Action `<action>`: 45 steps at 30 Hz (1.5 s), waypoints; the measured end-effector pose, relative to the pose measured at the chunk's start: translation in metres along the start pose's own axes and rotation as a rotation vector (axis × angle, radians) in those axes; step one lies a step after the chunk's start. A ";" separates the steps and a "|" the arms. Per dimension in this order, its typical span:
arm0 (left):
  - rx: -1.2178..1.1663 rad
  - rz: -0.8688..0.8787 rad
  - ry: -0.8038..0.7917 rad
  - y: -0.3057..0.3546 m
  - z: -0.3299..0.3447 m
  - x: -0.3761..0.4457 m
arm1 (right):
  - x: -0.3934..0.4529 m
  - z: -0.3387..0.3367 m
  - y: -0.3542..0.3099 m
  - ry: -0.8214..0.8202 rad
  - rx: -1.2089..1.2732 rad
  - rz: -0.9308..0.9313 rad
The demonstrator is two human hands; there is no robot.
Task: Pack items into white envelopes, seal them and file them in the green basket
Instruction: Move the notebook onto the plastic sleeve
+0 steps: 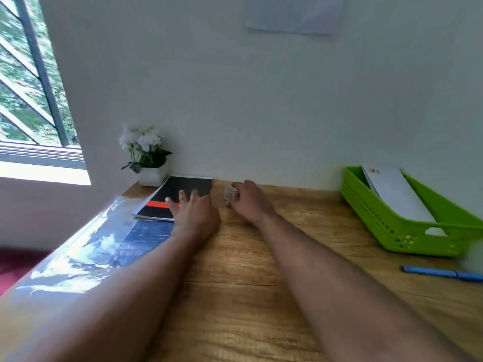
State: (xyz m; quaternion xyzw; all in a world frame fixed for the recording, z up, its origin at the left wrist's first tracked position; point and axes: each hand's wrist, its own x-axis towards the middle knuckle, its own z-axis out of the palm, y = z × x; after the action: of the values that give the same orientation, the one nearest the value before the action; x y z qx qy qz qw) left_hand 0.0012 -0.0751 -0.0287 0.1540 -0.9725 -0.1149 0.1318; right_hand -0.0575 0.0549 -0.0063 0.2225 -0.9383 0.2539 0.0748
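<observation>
**Bystanders on a wooden desk**

A wood-grain surface (248, 296) meets a pale wall. In the far left corner stands a small white pot of white flowers (146, 158). A glossy blue and white printed sheet (99, 246) lies along the left edge. A blue pen (441, 273) lies at the right. A pale sheet (294, 14) hangs on the wall, and a barred window (31, 82) shows greenery at the left.
</observation>
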 end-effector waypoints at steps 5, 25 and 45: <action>-0.062 -0.070 -0.102 -0.015 -0.018 0.013 | 0.011 0.034 0.005 0.093 0.026 0.011; -0.312 -0.224 -0.224 -0.099 -0.066 0.004 | -0.015 0.026 -0.027 -0.052 0.219 -0.258; -0.452 -0.303 -0.104 -0.096 -0.069 0.002 | -0.019 0.041 -0.045 0.074 -0.180 -0.375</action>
State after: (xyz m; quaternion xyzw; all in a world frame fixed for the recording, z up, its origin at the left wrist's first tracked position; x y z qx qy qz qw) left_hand 0.0453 -0.1778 0.0114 0.2581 -0.8935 -0.3553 0.0939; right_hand -0.0215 0.0065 -0.0266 0.3763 -0.8959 0.1586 0.1749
